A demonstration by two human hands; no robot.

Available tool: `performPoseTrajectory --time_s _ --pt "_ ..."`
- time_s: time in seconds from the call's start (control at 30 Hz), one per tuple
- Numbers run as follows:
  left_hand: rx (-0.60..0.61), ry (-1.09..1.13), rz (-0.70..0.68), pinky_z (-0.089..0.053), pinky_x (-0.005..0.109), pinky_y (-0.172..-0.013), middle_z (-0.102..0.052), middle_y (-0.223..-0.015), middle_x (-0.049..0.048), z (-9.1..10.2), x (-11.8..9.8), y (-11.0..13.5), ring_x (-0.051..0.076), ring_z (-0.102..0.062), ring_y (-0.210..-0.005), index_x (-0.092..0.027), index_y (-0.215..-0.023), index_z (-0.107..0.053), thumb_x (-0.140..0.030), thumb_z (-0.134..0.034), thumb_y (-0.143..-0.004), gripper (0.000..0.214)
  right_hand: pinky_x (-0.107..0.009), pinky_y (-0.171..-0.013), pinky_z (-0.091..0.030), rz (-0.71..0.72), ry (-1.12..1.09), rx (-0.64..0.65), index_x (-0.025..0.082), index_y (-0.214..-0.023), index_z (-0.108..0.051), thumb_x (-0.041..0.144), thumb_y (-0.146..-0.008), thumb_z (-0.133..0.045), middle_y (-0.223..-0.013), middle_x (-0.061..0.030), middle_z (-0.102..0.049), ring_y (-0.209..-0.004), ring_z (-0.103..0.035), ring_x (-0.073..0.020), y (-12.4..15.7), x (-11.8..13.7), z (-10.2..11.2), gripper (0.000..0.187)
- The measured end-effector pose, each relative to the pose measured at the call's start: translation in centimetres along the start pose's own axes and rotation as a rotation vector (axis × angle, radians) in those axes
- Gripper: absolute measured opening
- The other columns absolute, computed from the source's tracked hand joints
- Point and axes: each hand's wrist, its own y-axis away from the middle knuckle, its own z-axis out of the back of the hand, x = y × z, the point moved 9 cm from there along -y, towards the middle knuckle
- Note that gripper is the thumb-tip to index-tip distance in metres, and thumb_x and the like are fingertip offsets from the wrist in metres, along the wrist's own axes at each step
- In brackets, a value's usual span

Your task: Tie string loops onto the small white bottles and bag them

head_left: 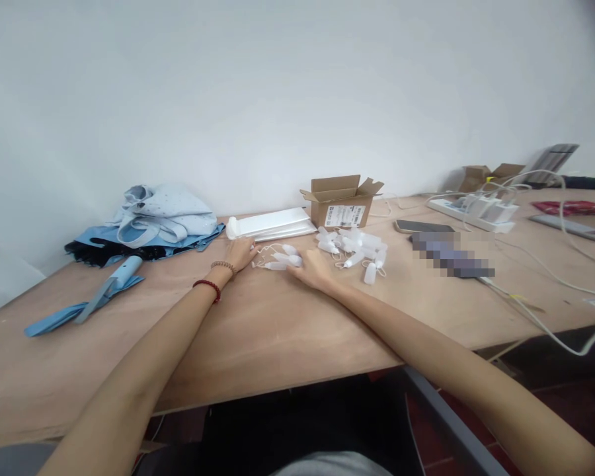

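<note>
Both my arms reach forward across a wooden table (258, 330). My left hand (239, 253), with two bead bracelets at the wrist, rests by a few small white plastic bottles (280, 259) with thin cords; its fingers curl toward them. My right hand (313, 267) lies on the table with its fingertips on the same bottles. Whether either hand grips one is hidden. A larger heap of white bottles (357, 248) lies just right of my right hand.
An open cardboard box (342, 201) and a flat white package (272, 225) stand behind the bottles. Blue clothing and a folded blue umbrella (114, 281) lie left. A phone (424, 227), a power strip (476, 213) with cables and more boxes occupy the right.
</note>
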Motion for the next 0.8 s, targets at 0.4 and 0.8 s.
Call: performPoseTrajectory --time_s 0.4,0.8 --pt "-0.066 0.081 -0.091 -0.043 0.036 -0.086 -0.064 -0.092 0.0141 0.6 -0.7 0.1 0.026 -0.058 -0.094 -0.015 -0.081 -0.062 -0.029 -0.049 -0.084 0.020 -0.026 -0.068 -0.043 0.005 -0.003 -0.004 0.014 -0.100 -0.067 0.044 -0.086 -0.051 -0.100 -0.0140 -0.071 -0.090 -0.066 -0.0243 0.2 0.0 -0.1 0.036" --pt "-0.215 0.272 0.215 -0.043 0.030 -0.079 -0.067 -0.091 0.0089 4.6 5.3 3.5 0.021 -0.059 -0.082 -0.014 -0.094 -0.064 -0.040 -0.049 -0.085 0.032 -0.026 -0.064 -0.041 0.011 -0.011 0.000 0.018 -0.100 -0.066 0.040 -0.084 -0.053 -0.097 -0.0119 -0.072 -0.086 -0.067 -0.0241 0.2 0.1 -0.2 0.030"
